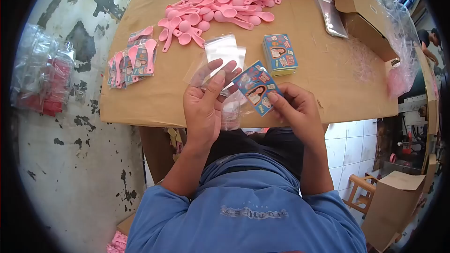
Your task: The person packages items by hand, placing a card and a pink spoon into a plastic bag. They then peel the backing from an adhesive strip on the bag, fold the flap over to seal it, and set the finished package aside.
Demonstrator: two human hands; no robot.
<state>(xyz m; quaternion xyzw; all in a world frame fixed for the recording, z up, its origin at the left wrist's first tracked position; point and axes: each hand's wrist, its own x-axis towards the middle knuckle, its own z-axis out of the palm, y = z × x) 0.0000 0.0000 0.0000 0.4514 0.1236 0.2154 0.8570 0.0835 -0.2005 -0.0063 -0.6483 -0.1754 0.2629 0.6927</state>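
My right hand (297, 107) pinches a blue printed card (257, 89) between thumb and fingers, tilted above the table's near edge. To its left, my left hand (205, 100) is palm up with fingers apart and slightly curled, nothing clearly gripped in it. Clear plastic bags (221, 46) lie just beyond and partly under the left fingers. Another clear bag (230, 116) hangs over the table edge between my hands. Beyond the card stands a stack of similar cards (281, 52).
Pink spoons (229, 0) are heaped at the back of the brown-covered table (323, 98). Bagged spoons with cards (133, 61) lie at the left. An open cardboard box (363, 16) and a plastic-wrapped bundle (331, 16) sit at the right. Another person (427, 42) is at the far right.
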